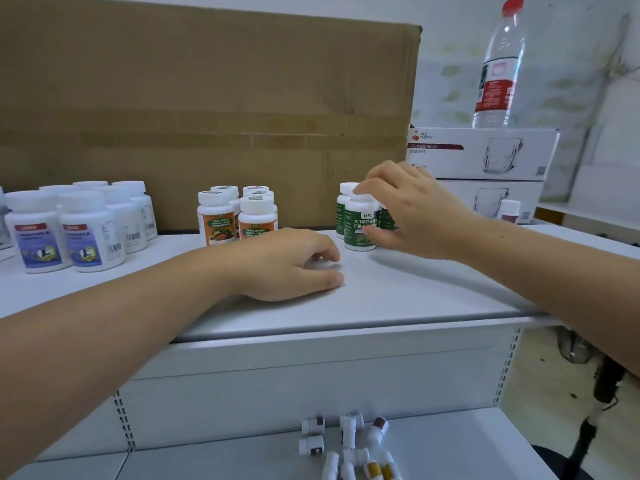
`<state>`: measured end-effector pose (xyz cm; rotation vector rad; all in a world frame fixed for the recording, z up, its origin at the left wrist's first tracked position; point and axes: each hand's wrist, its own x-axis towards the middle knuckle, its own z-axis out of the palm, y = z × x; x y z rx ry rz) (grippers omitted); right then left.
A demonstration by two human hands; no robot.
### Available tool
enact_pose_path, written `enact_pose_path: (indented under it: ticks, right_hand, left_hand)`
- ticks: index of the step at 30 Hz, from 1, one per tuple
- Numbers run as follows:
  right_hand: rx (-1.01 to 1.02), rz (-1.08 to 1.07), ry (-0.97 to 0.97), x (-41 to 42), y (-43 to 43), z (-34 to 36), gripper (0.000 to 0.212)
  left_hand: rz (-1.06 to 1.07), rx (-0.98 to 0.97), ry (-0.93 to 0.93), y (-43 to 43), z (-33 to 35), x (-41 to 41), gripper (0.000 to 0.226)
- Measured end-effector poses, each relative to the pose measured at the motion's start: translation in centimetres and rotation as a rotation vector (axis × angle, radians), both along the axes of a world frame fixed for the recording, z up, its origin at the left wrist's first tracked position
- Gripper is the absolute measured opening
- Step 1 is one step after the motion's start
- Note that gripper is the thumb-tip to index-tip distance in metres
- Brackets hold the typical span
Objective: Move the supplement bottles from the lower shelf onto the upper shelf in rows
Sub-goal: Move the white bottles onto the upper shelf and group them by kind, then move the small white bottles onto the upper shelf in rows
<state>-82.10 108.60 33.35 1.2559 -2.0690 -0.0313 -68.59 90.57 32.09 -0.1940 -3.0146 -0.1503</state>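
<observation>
two bare hands reach over the upper shelf (398, 299) in the middle of the frame. the right hand (412, 209) wraps its fingers around a green bottle (360, 225) with a white cap. it stands on the shelf, touching more green bottles behind it. its label has chinese writing. the left hand (287, 263) lies flat on the shelf with its fingers curled in loosely, holding nothing.

left of the green group stand the orange bottles (237, 213). their labels say "multi-vitamin mineral tablets". at the far left of the frame stand the purple-label bottles (79, 226), bigger, in rows. their writing is too blurry to read.

at the bottom of the frame, small bottles (346, 445) lie in a loose pile on the lower shelf (450, 452).

a big brown cardboard box (207, 109) stands behind the bottles. at the upper right, a white box (485, 154) says "red cherry" and "glass mug". a water bottle (498, 67) with a red cap stands on it.
</observation>
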Motion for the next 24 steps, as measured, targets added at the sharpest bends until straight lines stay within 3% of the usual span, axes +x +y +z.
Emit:
enact_pose_path:
  ticks: [3, 7, 12, 24]
  right_hand:
    - [0.113, 0.045, -0.141, 2.2, 1.4, 0.3, 0.043]
    - [0.183, -0.071, -0.298, 5.2, 3.4, -0.1, 0.046]
    - [0.161, -0.222, -0.344, 9.4, 6.6, 0.0, 0.046]
    - [0.137, -0.305, -0.432, 21.7, 11.8, -4.5, 0.049]
  left_hand:
    - [0.016, 0.036, 0.022, 0.0, 0.7, 0.5, 0.041]
    - [0.041, -0.024, 0.016, -0.3, 2.4, 2.6, 0.039]
    - [0.083, -0.051, 0.088, -1.4, 3.1, 8.1, 0.033]
    - [-0.048, 0.086, 0.262, -2.6, -2.2, 20.3, 0.021]
